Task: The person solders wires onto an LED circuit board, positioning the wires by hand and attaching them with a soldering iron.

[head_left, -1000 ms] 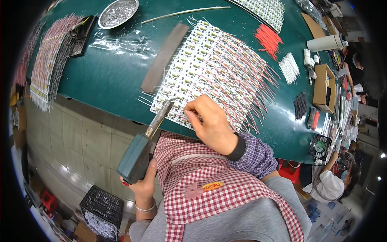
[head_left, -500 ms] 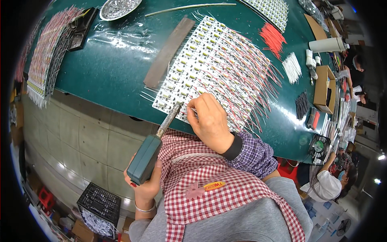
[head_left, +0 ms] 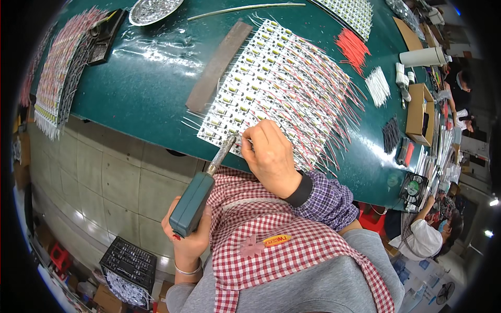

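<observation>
- The board panel (head_left: 233, 101) lies on the bench (head_left: 151, 99) at the frame's centre; likely light, thin and stiff, best taken by its edges, its wires soft and easily bent.
- The left hand (head_left: 189, 233), below centre, wraps the soldering iron (head_left: 194, 201); grip only its green body, as the metal end is probably hot.
- The right hand (head_left: 271, 157) has thumb and fingertips narrowed beside the iron's tip; I cannot tell whether they pinch a wire.
- That hand hides part of the panel's lower edge; tip contact is unclear.
</observation>
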`<move>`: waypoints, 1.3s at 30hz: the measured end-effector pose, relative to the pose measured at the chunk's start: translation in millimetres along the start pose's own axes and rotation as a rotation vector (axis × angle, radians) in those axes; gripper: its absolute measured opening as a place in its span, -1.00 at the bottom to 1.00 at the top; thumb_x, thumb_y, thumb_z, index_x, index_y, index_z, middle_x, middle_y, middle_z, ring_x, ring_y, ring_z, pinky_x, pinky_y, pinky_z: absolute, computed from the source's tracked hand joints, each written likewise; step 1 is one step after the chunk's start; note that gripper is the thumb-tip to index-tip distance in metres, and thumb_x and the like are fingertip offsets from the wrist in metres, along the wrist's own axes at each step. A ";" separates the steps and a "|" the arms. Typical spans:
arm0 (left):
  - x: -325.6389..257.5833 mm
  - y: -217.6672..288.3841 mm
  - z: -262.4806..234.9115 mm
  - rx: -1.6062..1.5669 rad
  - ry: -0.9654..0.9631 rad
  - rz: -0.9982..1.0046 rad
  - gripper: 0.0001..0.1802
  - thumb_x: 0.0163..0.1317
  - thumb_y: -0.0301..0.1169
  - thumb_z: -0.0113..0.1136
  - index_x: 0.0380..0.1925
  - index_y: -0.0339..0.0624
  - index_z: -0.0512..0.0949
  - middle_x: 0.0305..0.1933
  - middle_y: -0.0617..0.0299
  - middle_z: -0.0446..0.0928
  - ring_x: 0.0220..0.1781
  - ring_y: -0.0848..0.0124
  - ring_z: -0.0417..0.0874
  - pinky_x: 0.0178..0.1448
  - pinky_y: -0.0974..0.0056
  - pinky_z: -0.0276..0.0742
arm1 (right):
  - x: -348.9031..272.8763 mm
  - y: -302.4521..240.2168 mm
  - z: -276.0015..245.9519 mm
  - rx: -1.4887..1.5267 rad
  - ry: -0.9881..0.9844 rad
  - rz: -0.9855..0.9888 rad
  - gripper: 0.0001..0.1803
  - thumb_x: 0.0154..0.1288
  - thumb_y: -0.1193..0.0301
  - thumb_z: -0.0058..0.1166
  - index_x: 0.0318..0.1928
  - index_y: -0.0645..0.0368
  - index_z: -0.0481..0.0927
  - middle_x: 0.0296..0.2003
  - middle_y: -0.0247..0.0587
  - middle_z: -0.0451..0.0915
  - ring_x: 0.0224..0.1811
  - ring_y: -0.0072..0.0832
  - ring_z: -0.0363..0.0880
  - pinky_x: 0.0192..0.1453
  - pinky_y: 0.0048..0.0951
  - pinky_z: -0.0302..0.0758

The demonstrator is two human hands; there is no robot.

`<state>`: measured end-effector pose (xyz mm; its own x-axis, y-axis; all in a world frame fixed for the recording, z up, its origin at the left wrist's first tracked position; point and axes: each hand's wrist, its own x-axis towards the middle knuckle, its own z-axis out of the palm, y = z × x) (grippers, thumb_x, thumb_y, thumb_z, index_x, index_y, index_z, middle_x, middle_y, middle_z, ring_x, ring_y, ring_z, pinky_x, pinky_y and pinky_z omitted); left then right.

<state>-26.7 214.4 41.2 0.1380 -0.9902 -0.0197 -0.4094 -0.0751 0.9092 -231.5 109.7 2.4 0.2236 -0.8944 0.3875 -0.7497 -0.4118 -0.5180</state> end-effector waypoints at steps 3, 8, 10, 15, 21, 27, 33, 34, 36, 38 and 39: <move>-1.9 2.5 0.9 -0.036 0.042 -0.047 -0.78 0.02 -0.63 0.38 -0.28 -0.43 0.63 -0.35 0.08 0.63 -0.39 0.34 0.66 -0.31 0.32 0.54 | 0.2 -0.9 -1.3 -0.006 -0.019 0.011 -0.80 0.06 0.63 0.22 -0.34 0.22 0.46 -0.41 -0.14 0.37 -0.33 -0.23 0.46 -0.37 -0.27 0.48; -15.3 -5.1 0.5 -0.108 0.136 -0.097 -0.74 0.01 -0.64 0.38 -0.23 -0.46 0.64 -0.28 0.08 0.68 -0.35 0.36 0.68 -0.28 0.34 0.57 | 0.0 -1.6 -1.1 -0.011 -0.021 0.007 -0.81 0.07 0.64 0.21 -0.34 0.23 0.45 -0.40 -0.12 0.36 -0.33 -0.22 0.45 -0.36 -0.26 0.47; -15.6 -5.7 -2.2 -0.107 0.132 -0.088 -0.72 0.01 -0.64 0.38 -0.22 -0.46 0.64 -0.27 0.06 0.69 -0.34 0.35 0.69 -0.26 0.34 0.58 | -0.5 -1.0 -0.4 -0.013 -0.016 0.002 -0.81 0.07 0.64 0.21 -0.34 0.23 0.45 -0.40 -0.12 0.36 -0.32 -0.21 0.45 -0.35 -0.26 0.47; -18.0 -7.0 -9.0 -0.059 0.023 -0.018 -0.58 0.10 -0.60 0.39 0.00 -0.45 0.61 -0.08 0.01 0.68 -0.10 0.31 0.71 -0.01 0.30 0.59 | -0.8 -1.9 -1.8 -0.009 -0.019 0.011 -0.81 0.08 0.64 0.21 -0.33 0.23 0.45 -0.39 -0.12 0.36 -0.31 -0.20 0.45 -0.32 -0.25 0.47; -23.5 -11.4 -10.5 -0.064 0.063 -0.012 -0.59 0.10 -0.58 0.40 -0.01 -0.46 0.61 -0.09 0.02 0.69 -0.09 0.32 0.70 -0.01 0.29 0.59 | 3.2 -12.7 -17.6 0.149 -0.013 0.066 -0.84 0.12 0.63 0.21 -0.30 0.20 0.52 -0.36 -0.17 0.42 -0.26 -0.22 0.47 -0.22 -0.26 0.44; -17.6 -5.2 -4.8 -0.056 0.168 0.032 -0.73 -0.02 -0.64 0.38 -0.24 -0.46 0.66 -0.31 0.03 0.70 -0.35 0.34 0.73 -0.25 0.33 0.61 | -5.7 -12.1 -7.2 0.202 -0.041 0.043 -0.85 0.11 0.63 0.23 -0.32 0.18 0.54 -0.39 -0.20 0.43 -0.28 -0.23 0.44 -0.19 -0.24 0.36; -23.0 -11.2 -9.0 0.001 0.106 0.051 -0.74 -0.04 -0.66 0.35 -0.27 -0.47 0.64 -0.31 0.01 0.68 -0.37 0.25 0.73 -0.23 0.31 0.62 | -8.1 -12.2 -2.3 0.172 -0.021 0.053 -0.85 0.10 0.63 0.22 -0.34 0.18 0.54 -0.39 -0.20 0.42 -0.29 -0.24 0.44 -0.21 -0.26 0.34; -23.7 -11.5 -8.8 0.001 0.106 0.051 -0.74 -0.04 -0.66 0.35 -0.27 -0.47 0.64 -0.31 0.01 0.68 -0.37 0.25 0.73 -0.23 0.31 0.62 | -8.0 -12.4 -1.9 0.166 -0.020 0.053 -0.86 0.10 0.63 0.21 -0.34 0.18 0.54 -0.39 -0.20 0.42 -0.29 -0.24 0.44 -0.21 -0.26 0.34; -24.7 -11.6 -8.1 -0.041 0.111 0.011 -0.75 -0.04 -0.66 0.34 -0.28 -0.47 0.64 -0.32 0.00 0.67 -0.39 0.24 0.72 -0.24 0.30 0.61 | -8.0 -12.8 -1.2 0.160 -0.018 0.053 -0.86 0.10 0.62 0.21 -0.34 0.18 0.54 -0.39 -0.20 0.42 -0.29 -0.24 0.44 -0.21 -0.26 0.35; -24.6 -12.1 -6.5 -0.061 0.109 -0.001 -0.76 -0.03 -0.66 0.34 -0.29 -0.46 0.64 -0.33 0.02 0.66 -0.41 0.25 0.70 -0.27 0.30 0.59 | -7.8 -12.7 -0.9 0.146 -0.021 0.056 -0.86 0.10 0.62 0.21 -0.35 0.18 0.54 -0.40 -0.19 0.41 -0.29 -0.23 0.44 -0.21 -0.25 0.35; -24.4 -12.5 -5.9 -0.080 0.107 -0.013 -0.78 -0.03 -0.66 0.34 -0.30 -0.45 0.64 -0.35 0.03 0.64 -0.43 0.26 0.68 -0.30 0.30 0.57 | -7.5 -12.3 -1.0 0.146 -0.020 0.057 -0.86 0.10 0.62 0.21 -0.35 0.18 0.54 -0.40 -0.19 0.41 -0.29 -0.23 0.44 -0.21 -0.25 0.35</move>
<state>-19.7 240.2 32.8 0.2404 -0.9706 0.0091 -0.3343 -0.0739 0.9396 -224.5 121.7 6.6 0.1971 -0.9196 0.3397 -0.6635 -0.3802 -0.6443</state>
